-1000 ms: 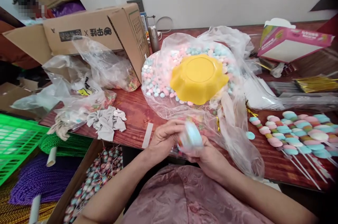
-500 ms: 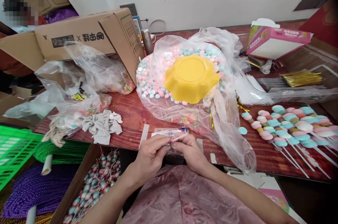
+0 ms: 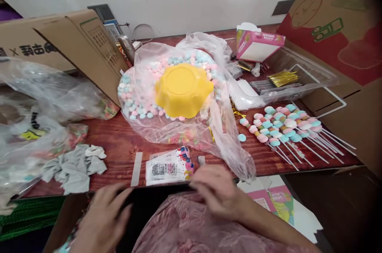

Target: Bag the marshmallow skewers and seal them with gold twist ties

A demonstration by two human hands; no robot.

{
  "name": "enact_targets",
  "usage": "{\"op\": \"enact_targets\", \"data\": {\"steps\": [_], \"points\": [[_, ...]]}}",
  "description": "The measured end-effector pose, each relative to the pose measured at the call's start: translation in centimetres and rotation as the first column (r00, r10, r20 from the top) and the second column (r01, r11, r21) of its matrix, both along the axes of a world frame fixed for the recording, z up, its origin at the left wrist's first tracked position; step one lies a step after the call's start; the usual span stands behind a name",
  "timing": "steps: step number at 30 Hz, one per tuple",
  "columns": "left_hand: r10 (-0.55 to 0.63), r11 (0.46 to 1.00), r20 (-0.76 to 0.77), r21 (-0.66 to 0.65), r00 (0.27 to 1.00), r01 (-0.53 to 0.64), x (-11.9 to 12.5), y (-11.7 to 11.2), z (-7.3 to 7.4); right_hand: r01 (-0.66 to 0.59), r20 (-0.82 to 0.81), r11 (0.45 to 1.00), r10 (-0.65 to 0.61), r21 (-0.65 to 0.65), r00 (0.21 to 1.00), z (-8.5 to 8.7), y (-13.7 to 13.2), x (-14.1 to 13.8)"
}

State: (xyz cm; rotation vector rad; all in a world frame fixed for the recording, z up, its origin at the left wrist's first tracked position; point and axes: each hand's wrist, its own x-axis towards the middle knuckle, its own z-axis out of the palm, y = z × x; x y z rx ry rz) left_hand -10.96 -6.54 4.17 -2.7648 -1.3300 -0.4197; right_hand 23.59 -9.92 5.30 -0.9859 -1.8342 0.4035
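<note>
A white packet point(image 3: 168, 167) with a QR code and pink and blue print lies flat at the table's front edge. My right hand point(image 3: 216, 191) hovers just right of and below it, smeared by motion, so its fingers cannot be read. My left hand point(image 3: 104, 217) is lower left, below the table edge over my lap, also blurred, and nothing shows in it. Behind the packet, a yellow bowl point(image 3: 182, 89) sits upside down on a clear bag of pastel pink and blue candies point(image 3: 140, 102).
Several marshmallow skewers point(image 3: 283, 125) lie at the right, with one loose blue candy point(image 3: 242, 137) beside them. Crumpled grey paper point(image 3: 74, 167), plastic bags point(image 3: 44, 106) and a cardboard box point(image 3: 83, 42) fill the left. A pink box point(image 3: 258, 44) and gold ties point(image 3: 283, 78) sit behind.
The packet that both hands held now lies on the table. My left hand has dropped down and left, and my right hand has pulled back to the table edge. The view has swung right.
</note>
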Motion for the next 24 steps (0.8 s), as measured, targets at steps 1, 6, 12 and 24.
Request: {"op": "enact_targets", "data": {"steps": [1,6,12,24], "points": [[-0.090,0.996,0.035,0.004,0.995,0.090,3.4,0.3,0.3,0.172,0.003,0.984,-0.173,0.055,0.985,0.3,-0.5,1.8],[-0.254,0.939,-0.095,-0.262,0.963,0.222,15.4,2.6,0.5,0.792,0.314,0.568,-0.812,0.226,0.493,-1.3,-3.2,12.7],[-0.321,0.927,-0.100,-0.240,0.942,0.290,13.6,2.9,-1.3,0.838,0.761,0.487,-0.632,0.245,0.145,-6.3,-6.3,19.1],[-0.273,0.959,0.179,0.128,0.945,0.253,13.1,4.4,-3.3,0.936,0.529,0.268,-0.841,0.227,0.112,-4.2,-6.5,18.3]]}}
